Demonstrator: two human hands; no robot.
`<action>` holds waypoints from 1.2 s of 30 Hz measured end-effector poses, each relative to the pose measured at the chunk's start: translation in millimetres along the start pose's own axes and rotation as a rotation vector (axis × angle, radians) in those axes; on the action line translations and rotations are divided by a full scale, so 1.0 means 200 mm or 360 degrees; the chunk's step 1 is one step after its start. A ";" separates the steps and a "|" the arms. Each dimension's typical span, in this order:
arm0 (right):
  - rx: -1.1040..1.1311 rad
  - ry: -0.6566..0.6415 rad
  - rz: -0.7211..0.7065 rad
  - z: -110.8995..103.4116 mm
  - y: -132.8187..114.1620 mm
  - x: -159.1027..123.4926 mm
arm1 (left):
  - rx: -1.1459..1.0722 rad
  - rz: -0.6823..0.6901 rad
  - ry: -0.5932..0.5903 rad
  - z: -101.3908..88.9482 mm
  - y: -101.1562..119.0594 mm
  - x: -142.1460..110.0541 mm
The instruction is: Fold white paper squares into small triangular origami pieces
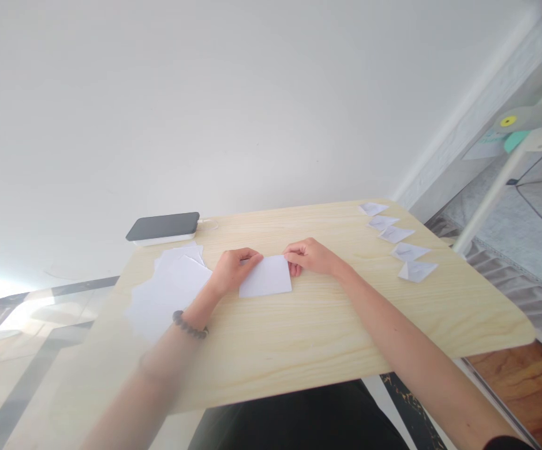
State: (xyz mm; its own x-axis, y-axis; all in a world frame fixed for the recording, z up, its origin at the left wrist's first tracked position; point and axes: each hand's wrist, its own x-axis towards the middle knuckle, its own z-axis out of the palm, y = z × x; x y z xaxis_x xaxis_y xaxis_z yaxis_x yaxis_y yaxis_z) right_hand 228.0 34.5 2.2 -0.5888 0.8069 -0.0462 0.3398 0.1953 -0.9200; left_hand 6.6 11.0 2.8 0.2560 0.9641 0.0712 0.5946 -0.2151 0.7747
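Note:
A white sheet of paper (265,278), which looks folded, lies at the middle of the wooden table between my two hands. My left hand (234,269), with a dark bead bracelet at the wrist, pinches its far left corner between thumb and fingers. At the far right corner, my right hand (307,255) grips the paper the same way, its other fingers curled. To the left, partly behind my left forearm, spreads a loose pile of white paper sheets (167,290). Several small folded paper pieces (410,252) stand in a row at the right.
A black phone (164,226) lies on a white object (165,240) at the table's back left, with a white cable behind. The table (299,350) meets a white wall (252,112). Beyond its right edge stands a pale metal frame (491,194).

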 end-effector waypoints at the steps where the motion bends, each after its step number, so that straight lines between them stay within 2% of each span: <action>1: 0.0043 -0.0007 0.0017 0.00 0.00 0.00 | -0.0019 -0.0010 0.0012 0.00 0.00 0.00; 5: 0.0089 0.0108 0.0040 0.04 0.00 0.01 | -0.0066 -0.0047 0.0046 0.01 0.00 0.00; 8: -0.0107 0.0276 -0.0081 0.09 0.00 0.03 | -0.0098 -0.0038 0.0050 0.01 0.00 0.00; 11: -0.0270 0.0351 -0.0191 0.10 0.00 0.03 | -0.0146 -0.0026 0.0019 0.01 -0.01 0.00; 19: -0.0161 0.0319 -0.0047 0.01 0.02 0.00 | -0.0219 -0.0105 -0.0060 -0.03 -0.05 -0.01; 23: -0.0155 0.0307 -0.0046 -0.01 0.03 -0.01 | -0.0318 -0.0136 -0.0130 -0.04 -0.06 -0.01; 28: -0.0240 0.0324 -0.0051 0.01 0.04 0.00 | -0.0506 -0.0176 -0.0114 -0.05 -0.07 -0.01; 33: -0.0431 0.0465 -0.0209 0.08 0.02 0.02 | -0.0241 -0.0098 -0.0039 -0.03 -0.03 0.00; 36: -0.0570 0.0546 -0.0276 0.12 0.01 0.04 | -0.0173 -0.0016 -0.0069 0.00 -0.02 0.00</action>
State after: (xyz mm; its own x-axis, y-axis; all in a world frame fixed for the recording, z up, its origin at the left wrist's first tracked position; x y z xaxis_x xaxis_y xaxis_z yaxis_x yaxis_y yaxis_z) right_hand 207.4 27.8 -10.0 -0.4053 0.8702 0.2802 0.5234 0.4722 -0.7092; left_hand 3.7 11.1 0.6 0.2845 0.9579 0.0376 0.5118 -0.1850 0.8389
